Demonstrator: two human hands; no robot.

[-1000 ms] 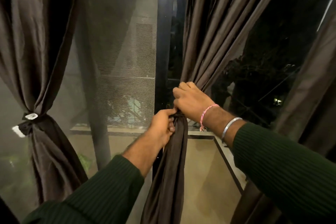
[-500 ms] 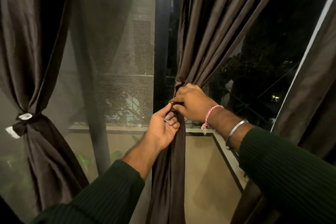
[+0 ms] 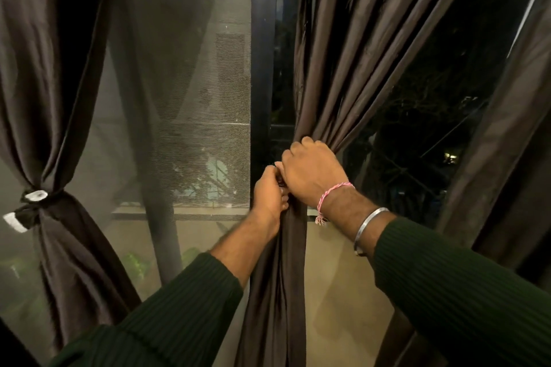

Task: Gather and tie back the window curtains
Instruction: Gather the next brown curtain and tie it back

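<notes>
Hands had closed in on one spot since a second earlier: the left hand (image 3: 269, 192), which had been gripping the bunched fabric a little lower, had risen until its knuckles met the right hand (image 3: 313, 171) at the waist of the middle curtain (image 3: 337, 68). The right hand's grip was wrapped around the gathered folds, and the left hand's grip pinched something small against the bundle just below it; whether that was a tie band or only cloth could not be told, as the fingers hid it. This suggested the gathering was done and the fastening was under way.

The middle curtain hung beside the dark window frame (image 3: 264, 68), fanned above the hands and falling in a narrow column below them. To the left, another curtain (image 3: 50, 68) was already cinched by a dark tie-back (image 3: 44, 202) carrying two white patches. A third curtain (image 3: 507, 128) at the right edge hung loose, so more work probably remained.

No brand, label or readable writing showed anywhere; the white patches were blank at this sharpness.
</notes>
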